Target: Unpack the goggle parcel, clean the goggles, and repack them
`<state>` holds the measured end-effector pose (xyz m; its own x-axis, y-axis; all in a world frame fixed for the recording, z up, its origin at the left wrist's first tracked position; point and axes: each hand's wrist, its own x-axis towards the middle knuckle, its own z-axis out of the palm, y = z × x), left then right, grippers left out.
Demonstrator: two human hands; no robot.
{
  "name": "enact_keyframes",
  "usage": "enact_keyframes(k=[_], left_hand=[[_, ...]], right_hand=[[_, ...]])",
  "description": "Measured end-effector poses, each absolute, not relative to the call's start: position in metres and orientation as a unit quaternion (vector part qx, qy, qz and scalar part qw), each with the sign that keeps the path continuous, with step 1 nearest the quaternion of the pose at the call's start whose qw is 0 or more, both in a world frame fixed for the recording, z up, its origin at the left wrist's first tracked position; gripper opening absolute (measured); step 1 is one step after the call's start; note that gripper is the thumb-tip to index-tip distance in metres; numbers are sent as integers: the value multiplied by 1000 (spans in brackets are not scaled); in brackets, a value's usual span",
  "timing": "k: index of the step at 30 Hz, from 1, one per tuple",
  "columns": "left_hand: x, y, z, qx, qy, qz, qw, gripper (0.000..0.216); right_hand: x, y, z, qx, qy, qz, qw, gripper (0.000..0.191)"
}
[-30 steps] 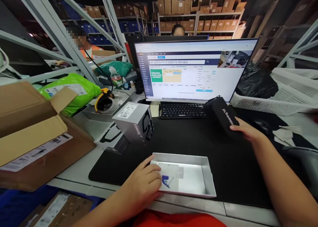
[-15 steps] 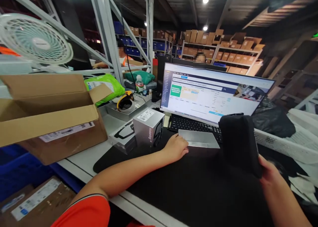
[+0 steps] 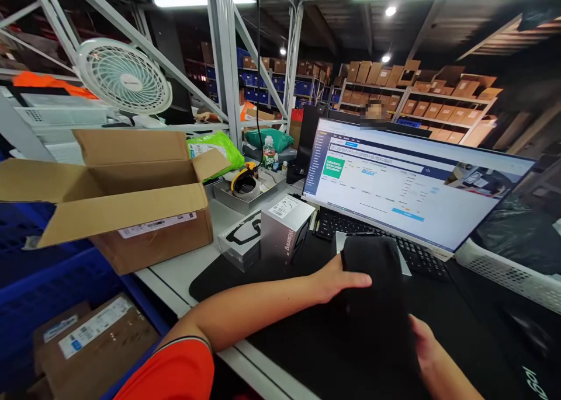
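A black soft-looking case is held in front of me over the dark desk mat. My left hand grips its left side, thumb across the near face and the other fingers hidden behind. My right hand is closed on its lower right edge. Behind the case, part of a silver-grey box shows beside the keyboard. To the left stand an upright silver box with a white label and a flatter silver box with a black outline printed on it.
A monitor stands behind the keyboard. An open cardboard box sits at the left desk edge above blue bins. A metal tray holds a yellow tape roll. At right are a white basket and a mouse.
My left hand has let go of the open silver-grey box and taken hold of the black case. My right hand has brought the case left and lower. The view has shifted right.
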<state>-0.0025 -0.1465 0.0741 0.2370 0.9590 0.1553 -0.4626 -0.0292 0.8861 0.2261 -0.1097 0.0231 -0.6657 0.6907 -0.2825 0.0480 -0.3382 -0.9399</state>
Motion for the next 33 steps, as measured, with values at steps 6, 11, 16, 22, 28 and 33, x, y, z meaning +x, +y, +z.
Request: enact_keyframes(k=[6, 11, 16, 22, 28, 33], left_hand=[[-12, -144, 75, 294, 342, 718, 529, 87], [-18, -137, 78, 270, 319, 732, 538, 78], [-12, -134, 80, 243, 306, 715, 579, 74], [-8, -147, 79, 312, 334, 697, 552, 93], [-8, -166, 87, 399, 334, 673, 527, 89], [-4, -161, 83, 435, 364, 699, 435, 78]], right_hand=[[192, -117, 46, -318, -579, 714, 232, 70], [177, -121, 35, -329, -647, 620, 299, 58], [170, -123, 27, -408, -683, 544, 266, 51], [170, -140, 23, -425, -666, 594, 155, 53], [167, -160, 13, -437, -660, 590, 157, 54], [179, -170, 36, -416, -755, 496, 102, 53]])
